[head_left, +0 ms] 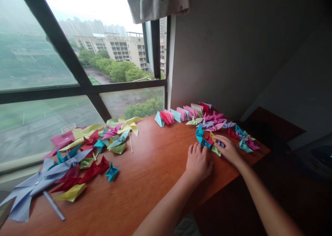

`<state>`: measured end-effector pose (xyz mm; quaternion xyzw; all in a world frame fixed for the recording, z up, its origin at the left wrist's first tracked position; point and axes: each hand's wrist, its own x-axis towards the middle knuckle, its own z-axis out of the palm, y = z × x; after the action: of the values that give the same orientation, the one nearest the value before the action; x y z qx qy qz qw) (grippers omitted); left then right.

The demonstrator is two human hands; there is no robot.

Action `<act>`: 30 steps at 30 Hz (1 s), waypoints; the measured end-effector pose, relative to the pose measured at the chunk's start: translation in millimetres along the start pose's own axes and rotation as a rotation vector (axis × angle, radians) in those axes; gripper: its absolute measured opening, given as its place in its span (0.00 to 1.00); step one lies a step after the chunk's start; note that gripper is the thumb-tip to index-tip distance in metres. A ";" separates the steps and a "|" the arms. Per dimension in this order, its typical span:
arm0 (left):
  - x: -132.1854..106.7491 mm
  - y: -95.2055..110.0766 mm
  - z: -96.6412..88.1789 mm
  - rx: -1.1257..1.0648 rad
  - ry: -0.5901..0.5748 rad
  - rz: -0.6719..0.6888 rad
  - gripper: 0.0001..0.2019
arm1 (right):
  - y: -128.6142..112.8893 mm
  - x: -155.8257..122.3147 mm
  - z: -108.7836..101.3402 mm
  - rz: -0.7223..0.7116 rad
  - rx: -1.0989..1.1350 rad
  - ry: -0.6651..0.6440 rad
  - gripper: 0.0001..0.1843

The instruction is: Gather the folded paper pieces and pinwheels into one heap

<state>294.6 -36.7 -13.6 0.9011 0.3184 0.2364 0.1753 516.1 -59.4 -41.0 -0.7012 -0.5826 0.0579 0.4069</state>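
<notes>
The fingers of the left hand (198, 161), right of the frame's centre, bend down onto the near edge of a blue folded piece (205, 143); I cannot tell whether they pinch it or merely rest there. Those of the right hand (228, 149), just to the right, curve over a small cluster holding a yellow piece (212, 136) and a purple piece (221, 144), and whether they grasp either is hidden. A red piece (209, 139) sits between the hands, with a green piece (216, 150) below it. Packed this tightly, a fingertip could catch a fold and crush or skew its neighbour. Beyond, toward the right edge of the table (155, 173), lies a mixed group (245, 141); a sweep of the right wrist could push some over the edge. Above the hands, paper cranes (214, 116) lie close by, and a row of upright folded papers (183, 114) could topple if bumped. Pinwheels (45, 178) fill the lower left, beneath the window (85, 87).
</notes>
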 end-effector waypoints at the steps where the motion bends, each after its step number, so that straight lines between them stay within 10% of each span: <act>1: -3.5 1.3 -0.6 -0.005 0.003 0.000 0.27 | -5.9 -4.6 1.8 0.010 0.024 0.005 0.19; 21: -33.6 2.6 -16.2 -0.383 0.005 -0.067 0.45 | -98.5 -50.4 38.7 0.521 0.812 0.098 0.21; 30: -40.3 -3.8 -22.7 -0.560 0.263 -0.164 0.38 | -142.2 -52.8 64.2 0.654 1.149 0.133 0.21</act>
<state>252.8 -56.6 -9.3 0.7509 0.3323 0.4145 0.3924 354.4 -74.1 -13.5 -0.5153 -0.1901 0.4365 0.7126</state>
